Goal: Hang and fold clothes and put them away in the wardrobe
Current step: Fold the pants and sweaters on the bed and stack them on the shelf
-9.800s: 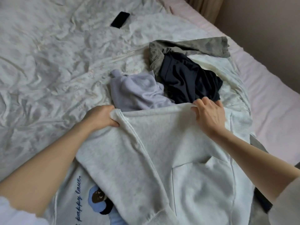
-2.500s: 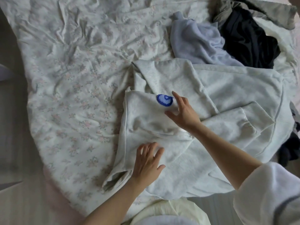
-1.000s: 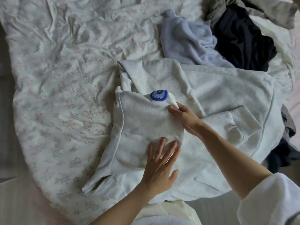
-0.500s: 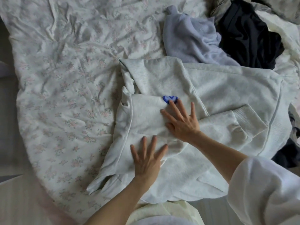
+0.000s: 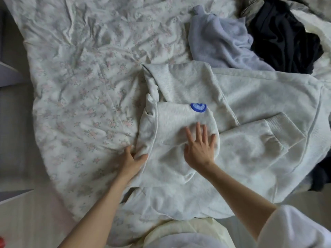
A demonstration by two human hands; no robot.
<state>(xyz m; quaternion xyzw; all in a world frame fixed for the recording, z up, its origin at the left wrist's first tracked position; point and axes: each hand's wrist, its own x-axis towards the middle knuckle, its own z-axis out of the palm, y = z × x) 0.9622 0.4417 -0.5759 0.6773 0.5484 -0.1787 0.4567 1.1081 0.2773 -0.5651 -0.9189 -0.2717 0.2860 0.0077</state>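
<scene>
A pale grey sweatshirt point(image 5: 250, 108) is shown spread on the bed point(image 5: 75, 90), partly folded, with its hood point(image 5: 172, 126) turned down over the body. The right hand point(image 5: 200, 149) is laid flat on the hood, fingers straight and slightly spread, nothing being held; the pressure is judged to pin the fold in place. Just beyond these fingertips a blue embroidered patch point(image 5: 198, 107) is seen, and a folded sleeve with ribbed cuff point(image 5: 279, 127) lies to their right. The left hand point(image 5: 130, 158) is curled about the sweatshirt's left edge beside the hood, apparently so that this side can be tucked or drawn over. Further beyond the right hand, a lilac garment point(image 5: 223, 42) and a dark garment point(image 5: 283, 38) lie heaped, not yet folded. The bed is covered by a creased floral sheet; pale floor point(image 5: 16, 212) is visible left of the left hand.
</scene>
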